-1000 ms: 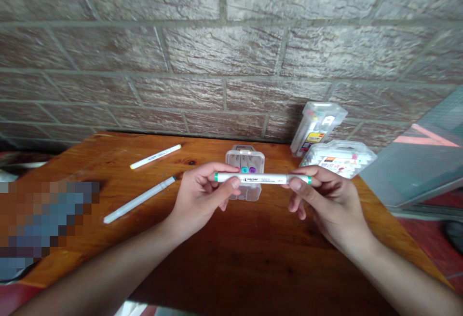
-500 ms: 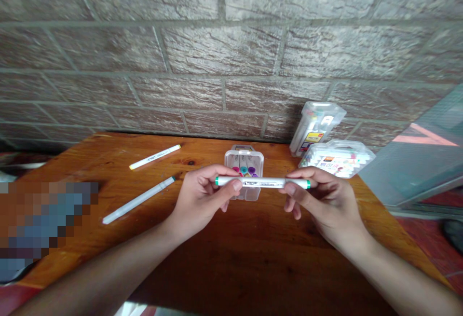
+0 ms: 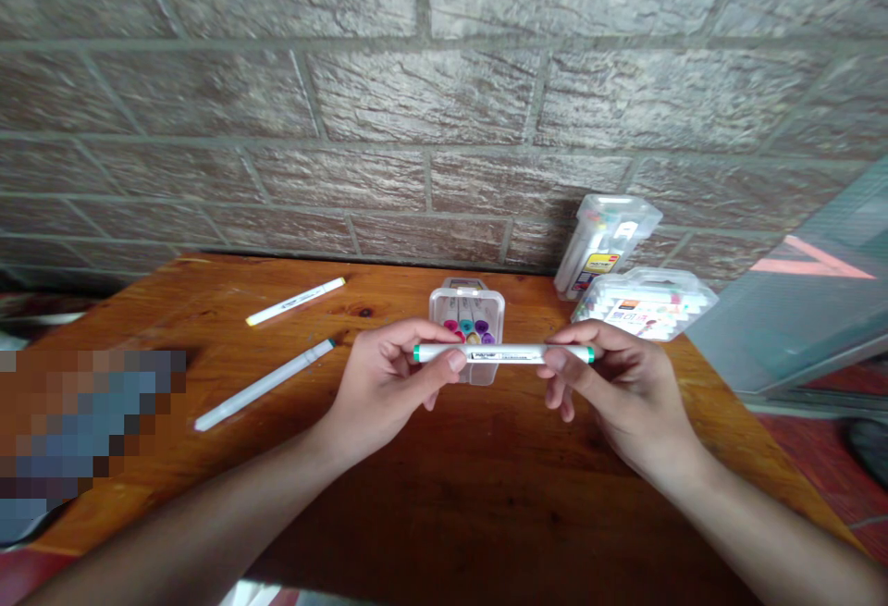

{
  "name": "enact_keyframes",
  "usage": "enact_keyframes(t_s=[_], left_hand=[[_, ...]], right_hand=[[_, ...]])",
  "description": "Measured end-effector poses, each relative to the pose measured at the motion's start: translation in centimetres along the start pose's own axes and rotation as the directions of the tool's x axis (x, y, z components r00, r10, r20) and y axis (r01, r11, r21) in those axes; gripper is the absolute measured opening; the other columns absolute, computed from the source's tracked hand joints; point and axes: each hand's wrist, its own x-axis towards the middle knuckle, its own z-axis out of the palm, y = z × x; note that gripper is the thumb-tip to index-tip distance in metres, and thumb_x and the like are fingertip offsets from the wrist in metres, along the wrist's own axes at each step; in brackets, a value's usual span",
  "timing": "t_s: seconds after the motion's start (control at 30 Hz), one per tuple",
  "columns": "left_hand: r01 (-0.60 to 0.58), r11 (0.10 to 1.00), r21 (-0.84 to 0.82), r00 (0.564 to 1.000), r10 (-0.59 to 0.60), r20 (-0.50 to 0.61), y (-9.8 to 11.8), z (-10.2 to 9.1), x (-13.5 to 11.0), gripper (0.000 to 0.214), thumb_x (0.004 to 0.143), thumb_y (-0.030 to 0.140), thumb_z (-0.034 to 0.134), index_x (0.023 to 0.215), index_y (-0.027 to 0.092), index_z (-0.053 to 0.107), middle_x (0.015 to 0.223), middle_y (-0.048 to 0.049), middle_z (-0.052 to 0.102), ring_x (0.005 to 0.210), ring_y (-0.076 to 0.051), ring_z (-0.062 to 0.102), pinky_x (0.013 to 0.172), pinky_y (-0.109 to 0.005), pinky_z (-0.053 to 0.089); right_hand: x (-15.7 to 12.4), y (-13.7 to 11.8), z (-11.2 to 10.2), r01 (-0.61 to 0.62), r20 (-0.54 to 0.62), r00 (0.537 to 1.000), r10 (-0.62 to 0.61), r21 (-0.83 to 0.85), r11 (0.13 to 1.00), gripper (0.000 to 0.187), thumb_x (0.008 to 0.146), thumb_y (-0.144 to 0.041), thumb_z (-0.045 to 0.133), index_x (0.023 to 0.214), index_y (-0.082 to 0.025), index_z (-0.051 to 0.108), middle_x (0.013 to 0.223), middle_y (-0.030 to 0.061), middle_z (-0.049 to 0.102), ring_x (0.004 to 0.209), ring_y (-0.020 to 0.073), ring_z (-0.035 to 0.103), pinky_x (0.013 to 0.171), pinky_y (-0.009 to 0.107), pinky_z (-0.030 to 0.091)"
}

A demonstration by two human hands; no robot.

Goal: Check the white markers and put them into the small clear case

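A white marker [image 3: 505,353] with green ends is held level above the table. My left hand [image 3: 395,370] pinches it near its left end, thumb in front and fingers behind. Near the other end, my right hand [image 3: 610,384] grips the same marker between thumb and fingers. Behind it stands an open clear plastic case [image 3: 488,372] with several markers inside, their pink, teal, purple and other coloured ends facing me. The marker and my fingers hide part of this case.
On the wooden table [image 3: 444,486], a yellow-ended marker [image 3: 295,302] and a longer grey-white marker [image 3: 264,386] lie to the left. An upright clear marker case [image 3: 603,250] and a flat clear case [image 3: 645,305] stand at the right. A brick wall [image 3: 430,97] rises behind.
The marker has rolled slightly between my fingers, so its printed label shows differently. Both hands stay in nearly the same place.
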Motion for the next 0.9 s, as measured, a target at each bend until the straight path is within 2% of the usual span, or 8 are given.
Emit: enact_keyframes(t_s=[0.23,0.47,0.53,0.7,0.8,0.9], left_hand=[[0.005,1.0,0.017,1.0,-0.004,-0.011,0.08,0.08,0.03,0.023,0.086,0.032,0.085,0.097,0.013,0.079,0.066,-0.0044,0.076,0.042,-0.009,0.057,0.041,-0.02,0.046],[-0.049,0.998,0.045,0.998,0.051,-0.032,0.2,0.39,-0.17,0.018,0.081,0.024,0.089,0.093,0.015,0.078,0.062,0.0009,0.069,0.044,-0.008,0.057,0.04,-0.017,0.046],[-0.048,0.998,0.048,0.998,0.049,-0.029,0.22,0.41,-0.19,0.018,0.08,0.025,0.089,0.092,0.016,0.078,0.063,0.0006,0.07,0.044,-0.008,0.057,0.04,-0.017,0.047],[-0.029,0.999,0.037,0.999,0.03,-0.019,-0.01,0.2,-0.12,0.022,0.086,0.032,0.085,0.097,0.014,0.079,0.063,-0.0024,0.072,0.043,-0.01,0.057,0.041,-0.02,0.046],[-0.026,0.999,0.029,0.999,0.027,-0.019,-0.19,0.09,-0.08,0.022,0.087,0.033,0.084,0.097,0.014,0.079,0.064,-0.0031,0.073,0.044,-0.01,0.058,0.042,-0.02,0.047],[-0.047,0.999,0.024,0.999,0.048,-0.025,-0.28,0.1,-0.07,0.016,0.086,0.028,0.085,0.094,0.015,0.079,0.061,0.0004,0.07,0.044,-0.009,0.057,0.042,-0.018,0.046]], right_hand=[[-0.05,0.05,0.03,-0.011,-0.003,1.0,0.011,0.014,1.0,0.016,0.084,-0.03,0.09,0.09,-0.02,0.08,0.07,0.0039,0.078,0.045,0.0141,0.067,0.037,0.021,0.054],[-0.09,0.37,-0.18,-0.019,0.016,1.0,0.019,-0.008,1.0,0.016,0.083,-0.027,0.091,0.094,-0.021,0.081,0.058,0.0013,0.075,0.039,0.0124,0.062,0.037,0.02,0.05],[-0.06,0.47,-0.27,-0.029,0.015,0.999,0.029,0.006,1.0,0.017,0.083,-0.027,0.091,0.095,-0.021,0.081,0.062,0.002,0.076,0.04,0.0125,0.063,0.036,0.02,0.05],[-0.01,0.39,-0.27,-0.057,-0.008,0.998,0.058,0.03,0.998,0.017,0.083,-0.03,0.091,0.093,-0.021,0.082,0.071,0.0036,0.079,0.043,0.0129,0.066,0.036,0.02,0.052],[-0.14,0.27,-0.19,-0.046,-0.011,0.999,0.046,0.006,0.999,0.017,0.083,-0.031,0.091,0.092,-0.02,0.081,0.07,0.0038,0.079,0.042,0.0128,0.065,0.036,0.021,0.052],[-0.31,0.25,-0.13,-0.032,-0.003,0.999,0.032,-0.021,0.999,0.017,0.082,-0.028,0.092,0.092,-0.021,0.081,0.063,0.0021,0.076,0.041,0.0131,0.063,0.036,0.021,0.052]])
